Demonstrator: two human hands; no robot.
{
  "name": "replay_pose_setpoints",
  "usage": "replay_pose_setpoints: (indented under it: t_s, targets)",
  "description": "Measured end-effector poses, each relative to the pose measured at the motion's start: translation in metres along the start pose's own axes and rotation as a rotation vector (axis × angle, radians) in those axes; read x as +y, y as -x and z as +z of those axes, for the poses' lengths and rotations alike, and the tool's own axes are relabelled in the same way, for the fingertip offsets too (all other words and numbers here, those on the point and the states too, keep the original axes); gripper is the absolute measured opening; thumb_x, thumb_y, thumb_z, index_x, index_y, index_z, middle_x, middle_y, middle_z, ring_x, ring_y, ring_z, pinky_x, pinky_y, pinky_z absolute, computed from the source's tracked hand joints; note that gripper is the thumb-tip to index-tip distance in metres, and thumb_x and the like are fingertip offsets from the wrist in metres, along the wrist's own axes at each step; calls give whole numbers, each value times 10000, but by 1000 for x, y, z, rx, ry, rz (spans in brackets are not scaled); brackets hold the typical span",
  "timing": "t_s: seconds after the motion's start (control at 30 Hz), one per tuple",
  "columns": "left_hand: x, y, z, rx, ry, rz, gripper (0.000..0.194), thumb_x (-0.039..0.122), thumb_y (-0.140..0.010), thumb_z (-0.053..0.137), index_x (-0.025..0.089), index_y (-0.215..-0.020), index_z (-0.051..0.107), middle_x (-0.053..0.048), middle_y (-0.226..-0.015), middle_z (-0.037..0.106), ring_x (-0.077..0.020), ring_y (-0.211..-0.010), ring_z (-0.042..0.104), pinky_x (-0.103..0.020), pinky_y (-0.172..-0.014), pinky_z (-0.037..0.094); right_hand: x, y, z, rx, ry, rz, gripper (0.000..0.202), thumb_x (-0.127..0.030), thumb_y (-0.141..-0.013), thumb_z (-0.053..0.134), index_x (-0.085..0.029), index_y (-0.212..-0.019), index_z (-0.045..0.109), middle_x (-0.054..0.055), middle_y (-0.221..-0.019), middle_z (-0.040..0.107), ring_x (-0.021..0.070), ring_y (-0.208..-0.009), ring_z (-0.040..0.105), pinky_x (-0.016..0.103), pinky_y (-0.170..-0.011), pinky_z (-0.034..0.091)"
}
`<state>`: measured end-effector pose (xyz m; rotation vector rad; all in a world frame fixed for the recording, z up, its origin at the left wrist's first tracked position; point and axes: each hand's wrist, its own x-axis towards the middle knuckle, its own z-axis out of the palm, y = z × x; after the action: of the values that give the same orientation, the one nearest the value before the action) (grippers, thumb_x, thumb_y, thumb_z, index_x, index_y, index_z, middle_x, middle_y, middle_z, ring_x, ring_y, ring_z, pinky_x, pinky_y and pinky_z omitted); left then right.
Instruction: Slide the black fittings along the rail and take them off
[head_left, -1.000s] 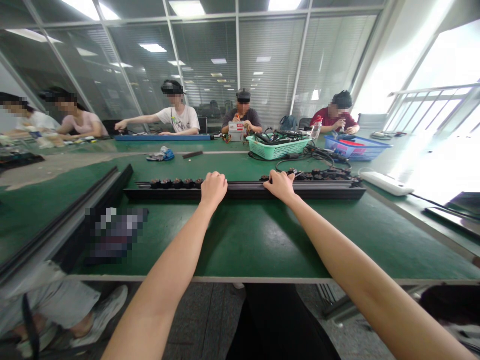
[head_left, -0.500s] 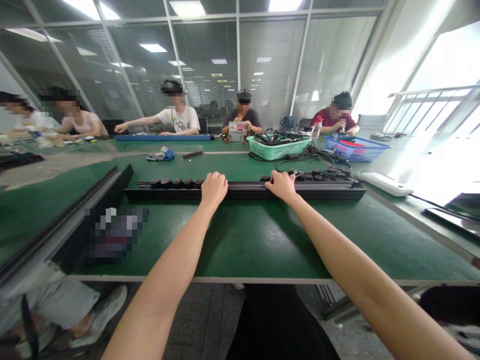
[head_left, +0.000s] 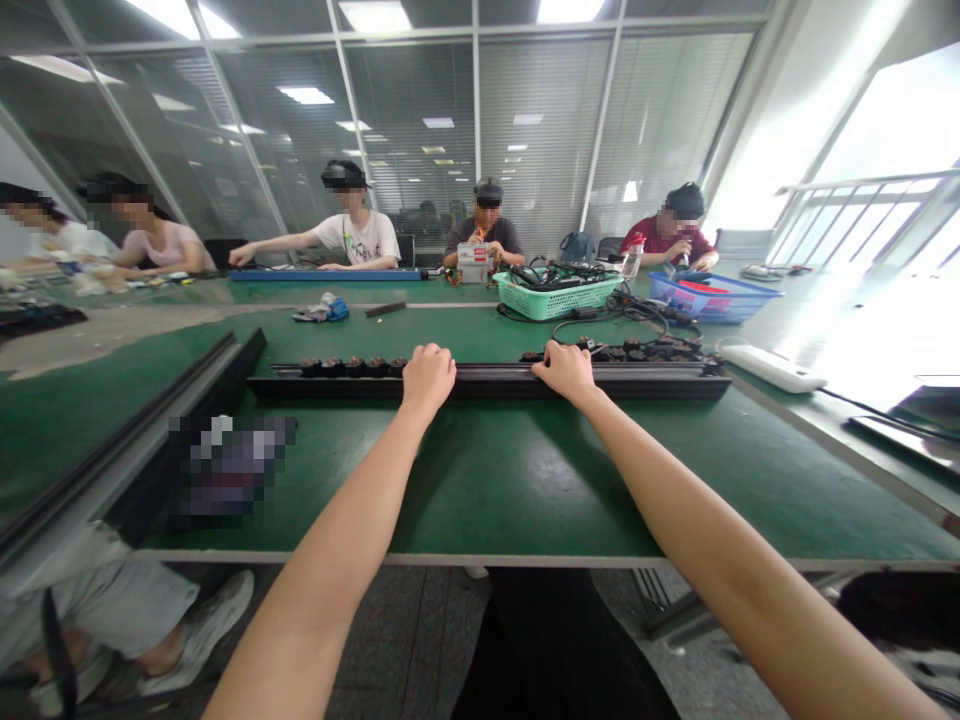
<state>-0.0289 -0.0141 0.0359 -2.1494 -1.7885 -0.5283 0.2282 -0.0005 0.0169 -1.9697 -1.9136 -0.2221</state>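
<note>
A long black rail lies crosswise on the green table, with a grey strip along its top. My left hand is closed over the rail near its middle, fingers curled down the far side. Further right, my right hand grips the same rail, its thumb along the near side and its fingertips partly hidden. Small round black parts stand in a row at the rail's left part. More such dark parts sit behind its right part.
Another long rail slants along the left, beside a blurred dark packet. Behind are a green basket of cables, a blue basket and a cloth. A white power strip lies right. Several people sit opposite.
My right hand has shifted very slightly to the right along the rail. My left hand and the rail look unmoved.
</note>
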Motion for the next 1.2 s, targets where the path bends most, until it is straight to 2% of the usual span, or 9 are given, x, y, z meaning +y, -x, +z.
replay_pose_setpoints:
  t_s: [0.2,0.77,1.2]
  targets:
    - [0,0,2,8,1,-3,341,253,-1052,431,203,-1126,760,-133,-1217,685,-286,-1189,572,-364,-936,551,1,-2,0,-6,5,17,254,-338,-912,549,-185,-1073,672,175,-1092,757,350,-1083,657,405,-897,381]
    - [0,0,2,7,-9,5,345,256,-1056,425,193,-1118,758,-132,-1215,686,-288,-1186,577,-369,-933,554,3,-2,1,6,-7,61,264,-350,-897,548,-176,-1062,657,186,-1117,761,358,-1106,661,410,-914,397]
    - [0,1,1,3,-20,1,328,257,-1062,438,188,-1117,755,-127,-1218,688,-282,-1191,579,-357,-938,549,2,1,-3,-13,-11,99,315,-353,-932,525,-129,-1108,658,194,-1149,751,367,-1170,656,425,-976,397]
